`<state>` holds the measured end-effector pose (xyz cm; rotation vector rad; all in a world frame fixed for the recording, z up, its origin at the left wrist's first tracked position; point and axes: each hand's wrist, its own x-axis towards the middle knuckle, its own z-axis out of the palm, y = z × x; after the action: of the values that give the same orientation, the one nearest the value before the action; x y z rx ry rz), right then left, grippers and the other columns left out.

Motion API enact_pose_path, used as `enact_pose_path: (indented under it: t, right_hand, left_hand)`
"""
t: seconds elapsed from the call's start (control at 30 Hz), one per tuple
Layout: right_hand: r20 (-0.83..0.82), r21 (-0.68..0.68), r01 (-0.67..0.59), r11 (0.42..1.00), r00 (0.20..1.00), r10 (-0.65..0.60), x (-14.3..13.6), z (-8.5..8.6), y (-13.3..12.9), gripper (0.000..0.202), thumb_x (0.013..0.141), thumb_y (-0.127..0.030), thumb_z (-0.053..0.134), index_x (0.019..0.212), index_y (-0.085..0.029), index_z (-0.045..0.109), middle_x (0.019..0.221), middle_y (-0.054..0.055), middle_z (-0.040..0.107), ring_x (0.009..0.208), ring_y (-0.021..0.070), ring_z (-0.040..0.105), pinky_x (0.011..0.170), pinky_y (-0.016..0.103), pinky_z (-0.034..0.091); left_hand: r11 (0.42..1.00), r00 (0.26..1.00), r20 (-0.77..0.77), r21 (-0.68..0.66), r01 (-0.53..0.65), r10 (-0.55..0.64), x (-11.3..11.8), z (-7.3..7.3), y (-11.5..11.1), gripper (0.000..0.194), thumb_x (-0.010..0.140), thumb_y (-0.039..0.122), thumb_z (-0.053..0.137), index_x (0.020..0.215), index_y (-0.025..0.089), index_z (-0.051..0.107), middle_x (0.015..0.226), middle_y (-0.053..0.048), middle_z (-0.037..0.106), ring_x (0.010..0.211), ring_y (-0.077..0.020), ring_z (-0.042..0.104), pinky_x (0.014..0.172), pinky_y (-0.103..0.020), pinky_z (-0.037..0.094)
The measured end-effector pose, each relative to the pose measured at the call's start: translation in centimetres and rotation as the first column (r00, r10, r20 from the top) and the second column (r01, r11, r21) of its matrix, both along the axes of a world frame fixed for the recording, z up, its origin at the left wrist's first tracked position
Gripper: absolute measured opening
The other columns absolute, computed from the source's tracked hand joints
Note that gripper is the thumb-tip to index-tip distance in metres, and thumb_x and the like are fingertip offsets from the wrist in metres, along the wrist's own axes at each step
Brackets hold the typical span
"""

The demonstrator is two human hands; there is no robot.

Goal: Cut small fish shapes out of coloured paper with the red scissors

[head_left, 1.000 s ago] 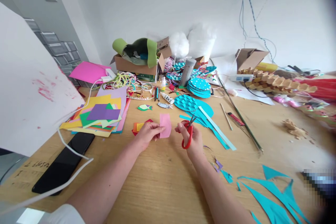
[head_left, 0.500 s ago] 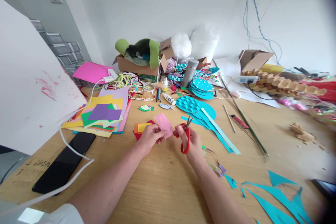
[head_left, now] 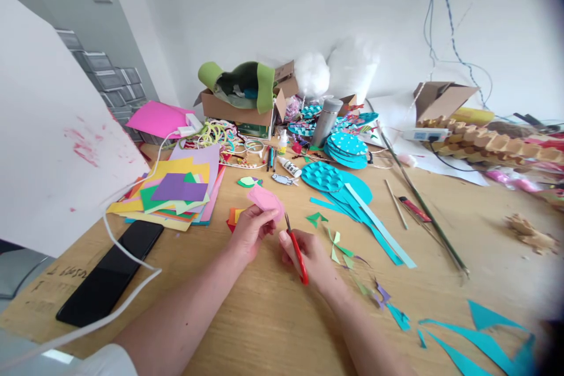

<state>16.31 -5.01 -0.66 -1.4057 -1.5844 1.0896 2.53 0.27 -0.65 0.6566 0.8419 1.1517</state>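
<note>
My left hand (head_left: 253, 232) pinches a pink piece of paper (head_left: 265, 200) with a drawn outline near the middle of the table. Just to its right, my right hand (head_left: 306, 255) grips red-handled scissors (head_left: 298, 257), whose blades point up beside the right edge of the paper. Partly hidden behind my left hand lie small orange, yellow and red papers (head_left: 233, 217). Beyond the pink paper are a green fish cutout (head_left: 249, 181) and a white fish cutout (head_left: 284, 179).
Stacked coloured paper (head_left: 180, 188) and a black phone (head_left: 110, 273) are on the left. Blue discs and strips (head_left: 356, 188), a stick (head_left: 423, 202) and a grey flask (head_left: 326, 122) stand or lie to the right and behind. Blue scraps (head_left: 476, 338) lie front right.
The pink paper has been turned and tilted in my left hand. The scissors have rotated, with their blades now nearly closed and pointing up. The view has shifted slightly left.
</note>
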Motion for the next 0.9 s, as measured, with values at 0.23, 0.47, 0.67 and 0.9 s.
enact_pose_path:
  t: [0.23,0.47,0.67,0.9]
  right_hand:
    - [0.15,-0.025,0.028,0.999,0.988,-0.024,-0.16,0.19,0.1,0.054,0.082,-0.064,0.053,0.055,-0.017,0.051,0.047,0.0,0.053,0.044,0.0108,0.043,0.042,0.022,0.028]
    - [0.033,-0.172,0.015,0.985,0.999,-0.01,-0.11,0.34,0.11,0.055,0.08,-0.067,0.054,0.056,-0.018,0.049,0.046,0.001,0.056,0.038,0.0088,0.041,0.039,0.02,0.029]
    - [-0.04,-0.225,-0.022,0.974,0.999,0.014,-0.09,0.65,0.15,0.057,0.078,-0.07,0.054,0.055,-0.018,0.048,0.045,0.001,0.056,0.037,0.0082,0.042,0.038,0.019,0.03]
    - [-0.051,-0.226,-0.046,0.973,0.998,0.035,-0.11,0.32,0.17,0.057,0.08,-0.068,0.053,0.054,-0.017,0.05,0.045,0.001,0.055,0.038,0.0079,0.042,0.038,0.019,0.03]
  left_hand:
    - [0.999,0.999,0.004,0.014,0.041,-0.041,0.2,0.33,-0.42,0.023,0.057,0.027,0.082,0.062,0.013,0.064,0.059,0.0,0.06,0.054,-0.0078,0.051,0.052,-0.021,0.036]
    - [0.995,0.996,-0.025,0.049,0.084,-0.083,0.16,-0.13,-0.33,0.021,0.061,0.028,0.08,0.061,0.013,0.066,0.059,-0.001,0.061,0.054,-0.0086,0.052,0.053,-0.021,0.037]
    - [0.992,0.993,-0.072,0.083,0.095,-0.089,0.12,-0.02,-0.39,0.018,0.063,0.027,0.076,0.062,0.013,0.064,0.058,0.0,0.059,0.054,-0.009,0.051,0.053,-0.022,0.038]
    - [0.987,0.991,-0.101,0.125,0.098,-0.085,0.16,-0.15,-0.31,0.014,0.065,0.023,0.071,0.059,0.014,0.063,0.058,0.001,0.057,0.056,-0.009,0.05,0.055,-0.022,0.038]
